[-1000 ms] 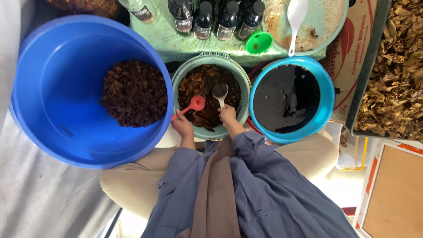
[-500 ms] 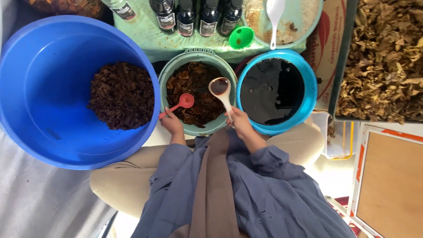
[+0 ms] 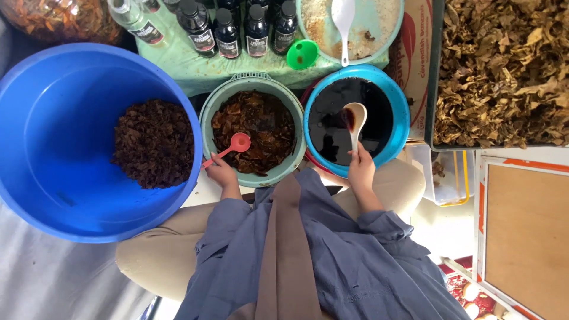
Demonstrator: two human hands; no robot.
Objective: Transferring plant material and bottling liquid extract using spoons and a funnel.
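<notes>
My right hand is closed around the handle of a white ladle, whose bowl sits over the dark liquid in the small blue bowl and seems to carry some of that liquid. My left hand is gripped on the handle of a red scoop, its round head resting on the wet brown leaves in the green basin between the two blue vessels. From where I sit, the main risk is the ladle: if the hand tips it while it is full, dark liquid could drip on the rim of the blue bowl, on the green cloth behind, or on my grey sleeves and lap just below. The blue bowl touches the green basin's edge and looks slightly overlapped by it, so a knock from the wrist could rock it and slop liquid out. The red scoop is held near its end, so a loaded head could twist in the fingers and scatter leaves over the basin's edge. Further out, the big blue tub with its heap of dark leaves sits close on the left, and the dark bottles stand just behind the basin; a wide swing of either arm could topple them. The crate of dry leaves on the right is near enough to catch splashes.
</notes>
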